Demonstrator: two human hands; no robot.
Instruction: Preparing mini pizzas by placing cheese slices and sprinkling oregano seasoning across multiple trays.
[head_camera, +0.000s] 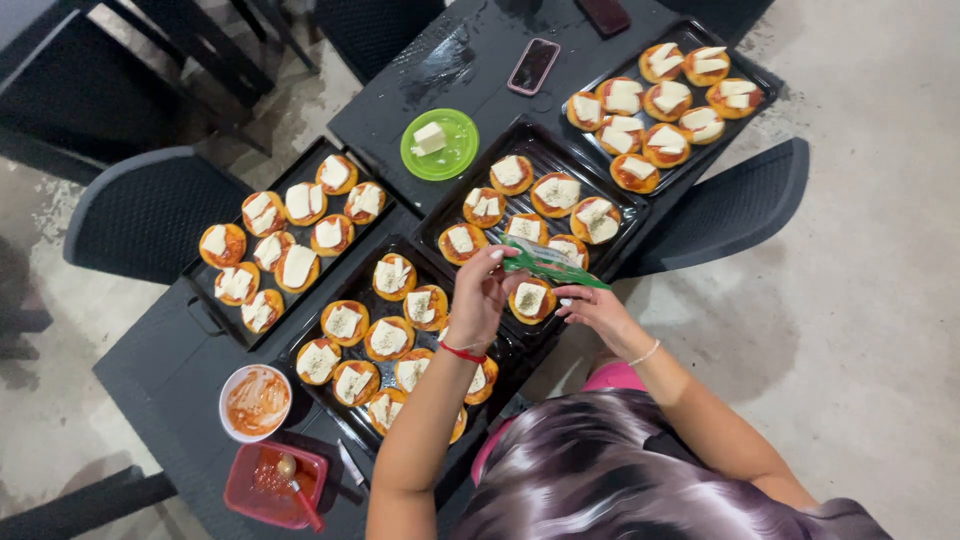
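Note:
My left hand (480, 292), with a red band at the wrist, pinches the left end of a green and clear packet (556, 266). My right hand (596, 308), wearing a pale bead bracelet, holds the packet's right end from below. The packet hangs over a mini pizza (530, 298) with tomato sauce, a white cheese slice and a dark sprinkle on it. That pizza sits at the near corner of a black tray (545, 135) holding several similar pizzas.
Three more black trays (205, 300) (300, 335) (620, 62) of cheese-topped mini pizzas cover the dark table. A green plate (455, 160) holds a cheese block, with two phones (533, 65) behind it. A sauce bowl (256, 402), a red container (275, 483) and a knife (350, 465) lie near-left. Dark chairs (145, 210) surround the table.

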